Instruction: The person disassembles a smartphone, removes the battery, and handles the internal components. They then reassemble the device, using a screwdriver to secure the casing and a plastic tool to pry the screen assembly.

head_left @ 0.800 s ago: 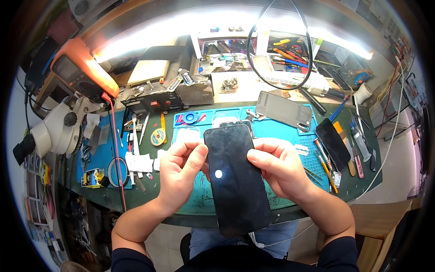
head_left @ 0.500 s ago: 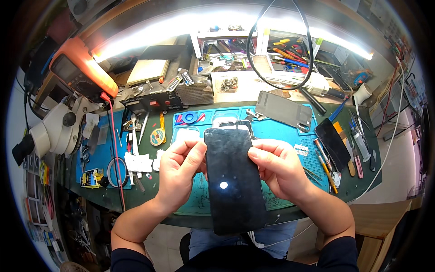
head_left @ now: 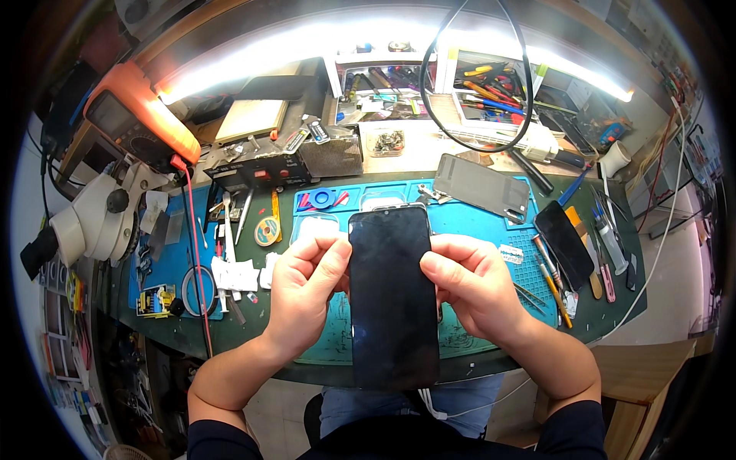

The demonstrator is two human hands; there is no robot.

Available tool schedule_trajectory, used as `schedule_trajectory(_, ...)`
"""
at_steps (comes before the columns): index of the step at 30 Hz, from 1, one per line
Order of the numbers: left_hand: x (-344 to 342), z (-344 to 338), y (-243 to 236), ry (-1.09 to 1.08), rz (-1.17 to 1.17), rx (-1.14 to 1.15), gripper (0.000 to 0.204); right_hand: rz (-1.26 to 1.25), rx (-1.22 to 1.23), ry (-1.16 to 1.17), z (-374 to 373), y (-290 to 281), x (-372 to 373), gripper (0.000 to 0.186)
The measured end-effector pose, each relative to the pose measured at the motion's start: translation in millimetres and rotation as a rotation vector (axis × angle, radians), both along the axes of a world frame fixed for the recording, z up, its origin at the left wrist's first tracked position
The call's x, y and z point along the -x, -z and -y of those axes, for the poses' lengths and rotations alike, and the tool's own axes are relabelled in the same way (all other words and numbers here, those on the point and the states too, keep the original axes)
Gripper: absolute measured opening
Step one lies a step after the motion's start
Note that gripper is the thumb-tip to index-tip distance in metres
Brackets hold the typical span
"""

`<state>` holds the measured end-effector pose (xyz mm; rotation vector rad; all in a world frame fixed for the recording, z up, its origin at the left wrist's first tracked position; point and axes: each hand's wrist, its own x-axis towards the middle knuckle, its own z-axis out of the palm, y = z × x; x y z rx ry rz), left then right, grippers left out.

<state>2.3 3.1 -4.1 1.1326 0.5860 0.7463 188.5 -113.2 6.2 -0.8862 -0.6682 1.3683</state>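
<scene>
A black smartphone [head_left: 391, 307] with a dark screen faces up at the centre, held upright in the picture over the teal silicone mat [head_left: 480, 222]. My left hand [head_left: 303, 287] grips its left edge near the top, thumb at the rim and fingers curled. My right hand [head_left: 471, 287] pinches the right edge, thumb on the front and fingers folded behind. The phone hides part of a clear plastic container [head_left: 383, 199] behind it. A grey back panel [head_left: 479, 188] lies at the mat's upper right, and another black phone [head_left: 563, 241] rests right of the mat.
A white microscope [head_left: 96, 218] and orange multimeter [head_left: 138, 115] stand at left, beside a metal-cased power unit [head_left: 261, 169]. A looped black cable [head_left: 425, 84] hangs overhead. Hand tools [head_left: 550, 284], a syringe [head_left: 609, 238] and parts crowd the green bench [head_left: 161, 345], with tool trays at back.
The phone has shifted slightly up and straightened, its lower end moving left. The round bright reflection on its screen is gone. Both my hands keep their grip on its edges.
</scene>
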Motion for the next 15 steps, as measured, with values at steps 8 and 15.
schedule_trajectory(8, -0.6, -0.1, 1.1, -0.002, -0.004, 0.017, 0.016, 0.008, -0.009, -0.008, 0.4, -0.5, -0.4, 0.028)
schedule_trajectory(15, 0.1, -0.3, 0.7, -0.009, -0.006, 0.017, 0.015, 0.008, 0.0, -0.002, -0.2, 1.1, 0.7, 0.028)
